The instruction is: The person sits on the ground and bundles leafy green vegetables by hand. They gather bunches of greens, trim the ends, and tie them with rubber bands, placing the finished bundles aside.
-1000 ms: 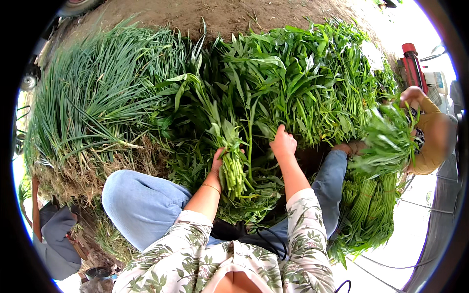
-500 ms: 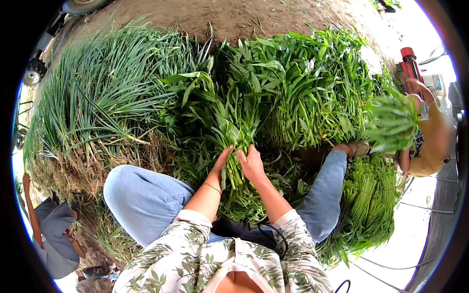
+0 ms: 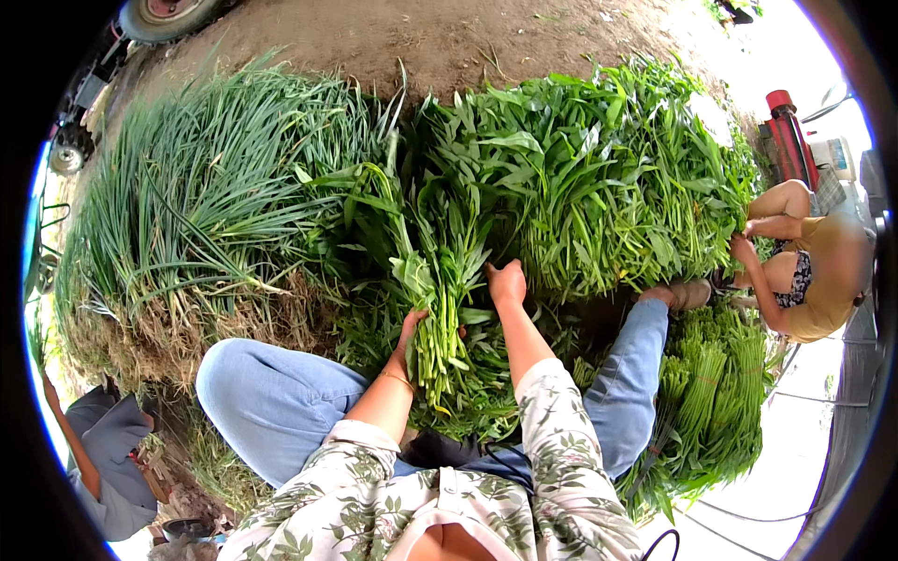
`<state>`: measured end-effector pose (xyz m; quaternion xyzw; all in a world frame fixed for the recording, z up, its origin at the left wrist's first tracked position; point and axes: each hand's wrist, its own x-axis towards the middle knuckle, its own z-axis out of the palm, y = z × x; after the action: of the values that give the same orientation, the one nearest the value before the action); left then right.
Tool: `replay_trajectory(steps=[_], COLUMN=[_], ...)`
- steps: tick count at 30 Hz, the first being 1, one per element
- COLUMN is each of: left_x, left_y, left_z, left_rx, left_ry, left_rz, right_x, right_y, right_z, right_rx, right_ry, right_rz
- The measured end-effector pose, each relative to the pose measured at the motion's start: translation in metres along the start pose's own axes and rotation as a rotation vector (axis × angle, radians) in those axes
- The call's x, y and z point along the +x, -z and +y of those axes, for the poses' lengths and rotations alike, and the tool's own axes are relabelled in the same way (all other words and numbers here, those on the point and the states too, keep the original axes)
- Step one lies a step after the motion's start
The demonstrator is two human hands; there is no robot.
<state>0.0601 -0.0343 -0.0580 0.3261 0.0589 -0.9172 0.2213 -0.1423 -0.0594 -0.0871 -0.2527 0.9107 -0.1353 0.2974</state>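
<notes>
held in the left hand (image 3: 410, 334), between the bent knees and above loose greens (image 3: 482, 402): one bunch of leafy stems (image 3: 440, 351). found in front of the near edge of the leafy heap (image 3: 608, 187), and to the right of the near right corner of the narrow-leaved heap (image 3: 215, 206).

wraps the stems from the left and beneath with closed fingers; shows a fingertip at the right side of the bunch. noted just right of the foliage: the right hand (image 3: 506, 283), curled at the fingers. cannot tell of any stem pinched there.

judged as the step in hand: gathering and evening stems, with the left as holder and the right as feeder. judged as needed for the next move: a steady left grip, a clean pick by the right, and cut ends kept level.

lies with long axis running nearly straight out from the body, leaning slightly left at the leafy end. points cut ends toward the lap, leaves toward the far edge of the heaps. shows cut ends roughly, not exactly, level.

noted beyond the right knee: stacked bunches (image 3: 716, 374). noted at the right edge of the leafy heap: a co-worker (image 3: 812, 323), with hands near the leaves.
</notes>
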Motion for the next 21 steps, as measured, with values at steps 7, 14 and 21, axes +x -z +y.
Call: replay_trajectory(steps=[7, 14, 21], left_x=[-0.011, -0.004, 0.0], left_y=[-0.025, -0.009, 0.04], left_z=[0.01, 0.011, 0.018], left_rx=[0.206, -0.062, -0.099], left_ry=[-0.136, 0.02, -0.066], left_rz=[-0.2, -0.336, -0.393], right_x=[0.011, 0.047, 0.038], right_y=[0.014, -0.034, -0.042], right_z=[0.031, 0.043, -0.003], right_rx=[0.455, 0.58, 0.071], right_ry=[0.29, 0.038, -0.071], right_rz=[0.082, -0.123, -0.109])
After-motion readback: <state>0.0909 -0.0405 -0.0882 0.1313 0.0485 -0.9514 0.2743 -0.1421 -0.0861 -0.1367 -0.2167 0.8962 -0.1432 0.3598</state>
